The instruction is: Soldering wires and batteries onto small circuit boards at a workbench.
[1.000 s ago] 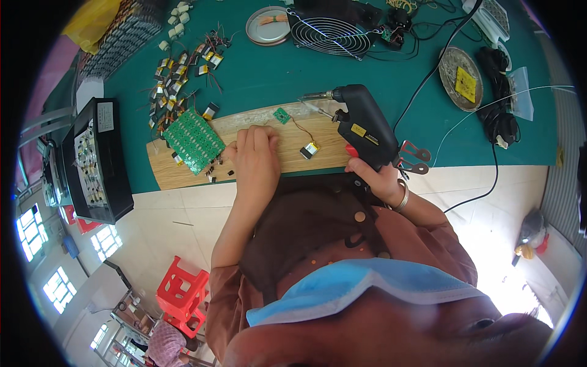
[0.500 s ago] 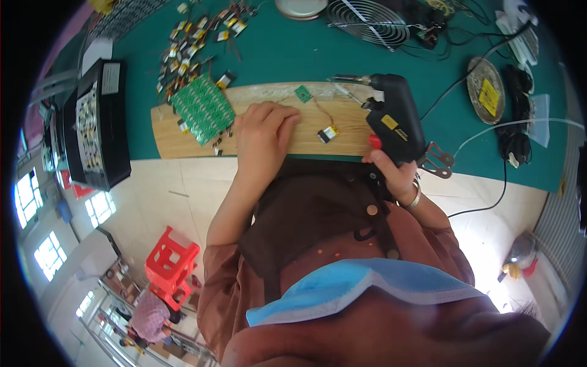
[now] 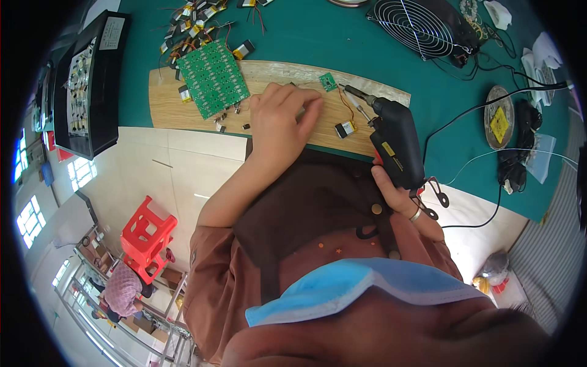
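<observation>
Head view: right hand (image 3: 394, 193) wrapped round soldering gun (image 3: 398, 147), likely so tip points about ten o'clock toward small circuit board (image 3: 328, 82); left hand (image 3: 279, 122) over plank (image 3: 164, 92), grip can't tell.

Curling the left hand (image 3: 281, 119) with its back upward, closing the right hand (image 3: 394, 188) in a lower grip.
Slanting the bare left forearm (image 3: 238, 192) forward and inward from the body, arching the knuckles, bending the left fingers (image 3: 287, 93) over toward the right, and stretching the left thumb (image 3: 312, 117) forward with its tip near the index finger, leaving a narrow gap between the two. Pointing the right thumb (image 3: 383, 179) forward and slightly left, hiding most of the other right fingers from view, angling the right wrist (image 3: 406, 203) inward, and showing only a short bare stretch of right forearm (image 3: 429, 228) close beside the body.
</observation>
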### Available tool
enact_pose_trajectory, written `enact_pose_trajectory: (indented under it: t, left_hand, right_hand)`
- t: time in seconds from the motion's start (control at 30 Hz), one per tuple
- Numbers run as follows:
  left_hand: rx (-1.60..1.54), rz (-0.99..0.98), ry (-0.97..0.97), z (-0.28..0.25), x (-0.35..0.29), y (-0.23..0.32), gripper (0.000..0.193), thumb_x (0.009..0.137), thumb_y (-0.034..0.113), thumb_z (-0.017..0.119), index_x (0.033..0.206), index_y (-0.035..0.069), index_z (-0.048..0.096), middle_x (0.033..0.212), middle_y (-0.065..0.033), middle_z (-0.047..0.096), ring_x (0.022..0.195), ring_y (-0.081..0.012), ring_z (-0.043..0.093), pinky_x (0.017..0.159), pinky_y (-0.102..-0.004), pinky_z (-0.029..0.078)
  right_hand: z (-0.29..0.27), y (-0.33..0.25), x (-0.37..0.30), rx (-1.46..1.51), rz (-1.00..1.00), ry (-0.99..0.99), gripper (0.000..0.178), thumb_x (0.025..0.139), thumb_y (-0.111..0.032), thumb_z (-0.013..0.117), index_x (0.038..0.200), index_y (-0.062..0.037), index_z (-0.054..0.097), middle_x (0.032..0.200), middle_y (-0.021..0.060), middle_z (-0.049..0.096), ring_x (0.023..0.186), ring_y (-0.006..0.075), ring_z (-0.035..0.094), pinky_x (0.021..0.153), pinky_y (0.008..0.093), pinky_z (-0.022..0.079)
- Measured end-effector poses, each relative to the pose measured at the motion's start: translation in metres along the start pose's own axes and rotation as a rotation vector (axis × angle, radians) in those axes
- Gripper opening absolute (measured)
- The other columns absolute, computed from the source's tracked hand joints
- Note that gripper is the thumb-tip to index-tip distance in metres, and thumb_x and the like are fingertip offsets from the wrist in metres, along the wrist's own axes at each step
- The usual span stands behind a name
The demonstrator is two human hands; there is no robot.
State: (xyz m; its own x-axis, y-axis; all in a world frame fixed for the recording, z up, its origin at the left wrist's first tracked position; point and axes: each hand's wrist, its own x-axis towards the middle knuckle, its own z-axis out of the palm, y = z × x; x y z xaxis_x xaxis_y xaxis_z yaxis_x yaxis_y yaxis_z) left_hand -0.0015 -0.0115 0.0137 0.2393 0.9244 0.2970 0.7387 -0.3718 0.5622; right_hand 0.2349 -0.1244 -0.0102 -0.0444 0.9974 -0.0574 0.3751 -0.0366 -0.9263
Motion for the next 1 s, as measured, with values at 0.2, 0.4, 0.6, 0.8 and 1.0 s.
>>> enact_pose_trajectory:
  t: [0.2,0.4,0.6,0.8,1.0]
  left_hand:
    - [0.033,-0.004,0.003,0.001,-0.002,-0.003,0.008,0.078,0.014,0.075,0.084,0.012,0.070,0.074,0.0014,0.060,0.074,-0.0189,0.057,0.066,-0.0349,0.036]
    - [0.091,0.040,0.035,0.007,-0.002,-0.007,0.011,0.078,0.013,0.075,0.087,0.013,0.069,0.085,0.0009,0.062,0.079,-0.0190,0.057,0.066,-0.0350,0.036]
    - [0.115,0.088,0.091,0.013,-0.005,-0.012,0.015,0.077,0.015,0.074,0.089,0.015,0.066,0.085,0.0036,0.059,0.082,-0.0175,0.054,0.068,-0.0346,0.033]
    - [0.097,0.081,0.104,0.015,-0.005,-0.014,0.015,0.076,0.014,0.074,0.088,0.015,0.065,0.085,0.0038,0.060,0.082,-0.0173,0.054,0.068,-0.0344,0.033]
    - [0.080,0.092,0.122,0.017,-0.005,-0.016,0.016,0.075,0.013,0.075,0.088,0.015,0.065,0.085,0.0038,0.059,0.082,-0.0175,0.054,0.068,-0.0344,0.033]
  right_hand:
    - [-0.009,-0.037,0.020,-0.149,-0.056,-0.079,0.041,0.073,-0.012,0.075,0.110,-0.0005,0.062,0.093,0.0129,0.063,0.078,0.0272,0.063,0.069,0.0346,0.050]
    - [-0.004,-0.023,0.019,-0.059,-0.029,-0.064,0.042,0.073,-0.010,0.073,0.112,0.0012,0.061,0.094,0.0130,0.063,0.078,0.0270,0.063,0.069,0.0344,0.050]
    - [-0.005,-0.037,0.024,-0.074,0.036,-0.097,0.042,0.073,-0.009,0.073,0.112,0.0012,0.061,0.092,0.0125,0.063,0.078,0.0260,0.063,0.069,0.0344,0.050]
    - [-0.004,-0.038,0.026,-0.096,0.035,-0.103,0.039,0.073,-0.009,0.073,0.109,0.0013,0.061,0.090,0.0124,0.062,0.077,0.0262,0.062,0.069,0.0342,0.050]
    - [-0.001,-0.040,0.027,-0.079,0.056,-0.081,0.037,0.071,-0.007,0.073,0.106,0.0013,0.062,0.086,0.0122,0.062,0.073,0.0258,0.061,0.065,0.0339,0.049]
